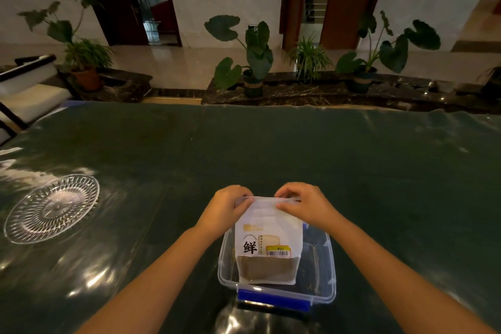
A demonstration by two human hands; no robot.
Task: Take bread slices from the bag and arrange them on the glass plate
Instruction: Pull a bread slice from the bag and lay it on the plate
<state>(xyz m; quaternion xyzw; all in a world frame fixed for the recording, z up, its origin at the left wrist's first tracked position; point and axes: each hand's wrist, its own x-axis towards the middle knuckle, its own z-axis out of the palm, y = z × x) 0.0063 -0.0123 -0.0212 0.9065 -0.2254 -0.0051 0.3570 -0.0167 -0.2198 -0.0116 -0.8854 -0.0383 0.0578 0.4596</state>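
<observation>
A white bread bag [267, 241] with a black character and a barcode label stands upright in a clear plastic box [326, 274]. Brown bread shows through the bag's lower window. My left hand [227, 207] pinches the left end of the bag's top edge. My right hand [303, 205] pinches the right end of that edge. The top looks closed between my fingers. The round cut-glass plate [51, 209] lies far to the left on the table, with nothing on it.
The table [271, 149] has a dark green glossy cover. The clear box has a blue latch [272, 298] at its near side. Potted plants [253, 62] stand on a ledge beyond the far edge, and a chair [29, 89] stands at the far left.
</observation>
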